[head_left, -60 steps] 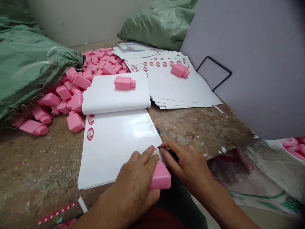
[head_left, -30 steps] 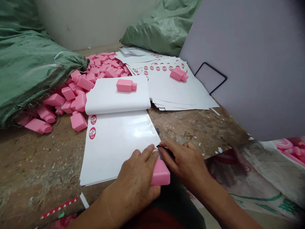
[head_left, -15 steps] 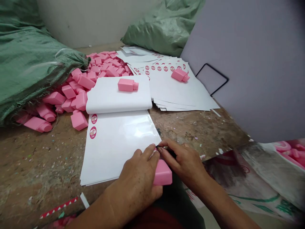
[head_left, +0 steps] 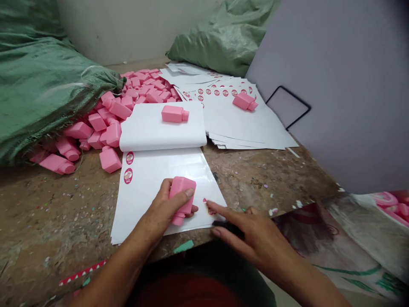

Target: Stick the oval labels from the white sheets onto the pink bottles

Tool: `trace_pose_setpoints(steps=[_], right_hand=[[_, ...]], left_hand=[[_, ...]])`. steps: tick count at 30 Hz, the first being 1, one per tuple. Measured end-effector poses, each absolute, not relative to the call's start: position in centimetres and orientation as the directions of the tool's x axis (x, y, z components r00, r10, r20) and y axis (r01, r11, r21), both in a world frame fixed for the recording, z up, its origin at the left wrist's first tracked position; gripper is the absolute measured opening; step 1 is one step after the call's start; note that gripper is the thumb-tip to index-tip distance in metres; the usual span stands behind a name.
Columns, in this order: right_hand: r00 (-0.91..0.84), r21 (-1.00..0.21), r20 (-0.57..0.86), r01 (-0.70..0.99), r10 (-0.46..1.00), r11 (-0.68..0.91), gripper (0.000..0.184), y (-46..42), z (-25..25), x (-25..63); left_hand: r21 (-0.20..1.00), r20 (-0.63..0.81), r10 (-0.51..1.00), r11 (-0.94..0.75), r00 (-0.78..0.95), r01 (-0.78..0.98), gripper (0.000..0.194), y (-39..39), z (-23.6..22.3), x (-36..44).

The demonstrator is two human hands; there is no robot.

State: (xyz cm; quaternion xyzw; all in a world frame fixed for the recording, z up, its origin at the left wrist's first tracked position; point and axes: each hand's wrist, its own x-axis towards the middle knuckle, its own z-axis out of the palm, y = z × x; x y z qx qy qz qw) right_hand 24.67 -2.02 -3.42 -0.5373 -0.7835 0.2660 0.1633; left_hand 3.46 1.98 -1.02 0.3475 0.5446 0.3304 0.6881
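My left hand [head_left: 164,209] grips a pink plastic bottle [head_left: 184,189], its neck tipped down toward me, over the white sticker sheet [head_left: 159,200]. Two oval pink stickers [head_left: 128,176] remain on that sheet's left edge. My right hand [head_left: 246,230] lies at the sheet's lower right corner, holding a slim black tool [head_left: 229,227] between thumb and palm; the tool's exact kind is unclear. Its index finger reaches a small pink-and-white sticker [head_left: 210,210], partly covered by the finger. The sheet's upper part is folded back, with another pink bottle [head_left: 172,114] lying on it.
Many pink bottles [head_left: 110,160] spill from a green sack [head_left: 47,85] at left. More sticker sheets [head_left: 243,128] lie at the right, one bearing a pink bottle [head_left: 244,101]. Behind stands another green sack [head_left: 220,38]. A grey panel [head_left: 345,85] with a black bracket borders the right.
The left hand has moved left and up with the bottle, from the table's front edge to over the sheet. My right hand has come apart from the bottle and lowered to the sheet's corner.
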Motion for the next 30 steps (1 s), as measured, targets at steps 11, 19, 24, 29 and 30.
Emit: trace_pose_setpoints(steps=[11,19,24,29,30], right_hand=[[0.025,-0.955,0.064,0.293,0.998,0.054,0.007,-2.3,-0.9,25.6],[0.035,-0.995,-0.016,0.099,0.999,-0.019,0.021,-1.8,-0.7,20.3],[0.041,-0.996,0.055,0.078,0.998,0.052,0.021,-1.5,0.0,18.0],[0.075,-0.981,0.124,0.157,0.989,0.111,0.018,-1.5,-0.2,17.4],[0.078,-0.978,0.134,0.168,0.988,0.12,0.018,-1.5,-0.2,17.3]], left_hand=[[0.813,-0.498,0.846,0.531,0.188,-0.238,0.032,1.9,-1.8,3.4],[0.659,-0.475,0.849,0.517,0.231,-0.546,0.036,-1.3,-0.4,3.6],[0.597,-0.416,0.878,0.46,0.236,-0.658,0.038,-2.1,-0.5,3.8],[0.592,-0.384,0.896,0.423,0.222,-0.686,0.044,-2.3,-0.4,3.9],[0.589,-0.38,0.897,0.422,0.225,-0.689,0.046,-2.3,-0.3,3.9]])
